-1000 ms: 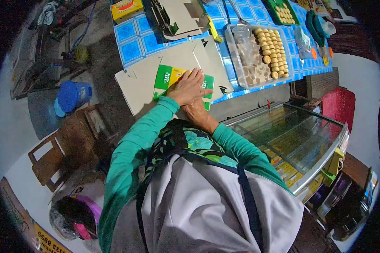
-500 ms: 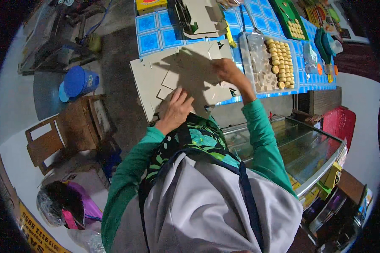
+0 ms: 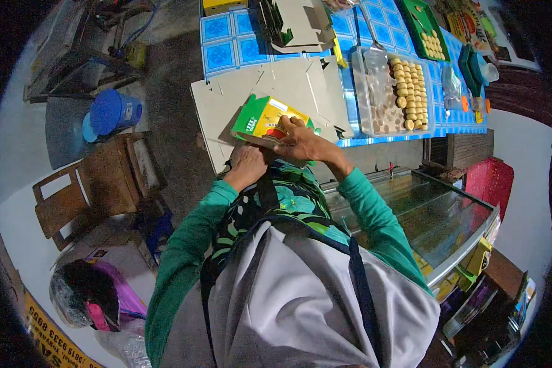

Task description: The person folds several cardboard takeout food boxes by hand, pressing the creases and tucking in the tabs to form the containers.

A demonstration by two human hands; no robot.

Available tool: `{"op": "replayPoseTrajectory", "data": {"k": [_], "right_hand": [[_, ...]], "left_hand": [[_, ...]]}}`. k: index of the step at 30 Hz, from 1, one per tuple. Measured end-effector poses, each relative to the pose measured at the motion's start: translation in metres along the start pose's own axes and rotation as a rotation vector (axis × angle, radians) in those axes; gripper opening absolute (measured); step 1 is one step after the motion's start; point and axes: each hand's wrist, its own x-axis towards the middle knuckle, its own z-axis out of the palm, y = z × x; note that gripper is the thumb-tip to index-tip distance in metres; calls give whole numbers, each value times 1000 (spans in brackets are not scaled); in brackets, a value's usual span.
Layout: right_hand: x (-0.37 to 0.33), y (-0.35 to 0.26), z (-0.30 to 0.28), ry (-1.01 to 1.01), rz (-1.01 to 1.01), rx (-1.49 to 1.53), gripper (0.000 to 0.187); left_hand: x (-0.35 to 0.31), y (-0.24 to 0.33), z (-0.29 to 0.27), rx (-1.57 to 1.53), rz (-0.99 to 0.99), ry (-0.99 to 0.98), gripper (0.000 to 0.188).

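Note:
A small yellow and green cardboard box [image 3: 260, 116] is held at the near edge of the table, its printed face upward. My left hand [image 3: 249, 162] is closed at the box's near left edge, the fingertips partly hidden beneath it. My right hand [image 3: 306, 144] grips the near right side, with fingers lying over the printed face. Under and beyond the box, flat grey-beige cardboard blanks [image 3: 218, 101] with cut slots and flaps lie spread on the table.
Folded cardboard pieces [image 3: 303, 27] stand at the back of the blue-tiled tablecloth [image 3: 219, 56]. To the right sits a clear plastic tub [image 3: 363, 116] with rows of round pale pastries [image 3: 411, 92]. Farther off is a green tray [image 3: 414, 27]. A glass display case [image 3: 423, 208] stands near right.
The cardboard between my hands, plain side up before, now shows its printed face as a box. My right hand has come in from the far right toward my left hand.

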Motion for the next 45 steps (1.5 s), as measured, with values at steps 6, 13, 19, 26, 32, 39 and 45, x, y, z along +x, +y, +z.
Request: {"op": "replayPoseTrajectory", "data": {"k": [6, 13, 19, 26, 32, 39, 45], "right_hand": [[2, -18, 12, 81, 30, -147, 31], [18, 45, 77, 396, -299, -449, 45], [3, -14, 40, -58, 94, -101, 49], [-30, -2, 58, 46, 8, 77, 45], [-5, -30, 34, 82, 128, -434, 33], [-4, -13, 23, 327, -57, -470, 34], [-16, 45, -110, 240, -275, 410, 30]], "left_hand": [[-17, -25, -10, -300, 589, 685, 11], [61, 38, -71, -58, 639, 672, 32], [101, 56, -57, 265, 511, -86, 67], [98, 101, -47, 403, 298, -140, 88], [78, 17, -67, 309, 420, 271, 43], [54, -17, -102, -100, 237, 249, 37], [9, -27, -118, -736, -108, 1401, 32]]}}
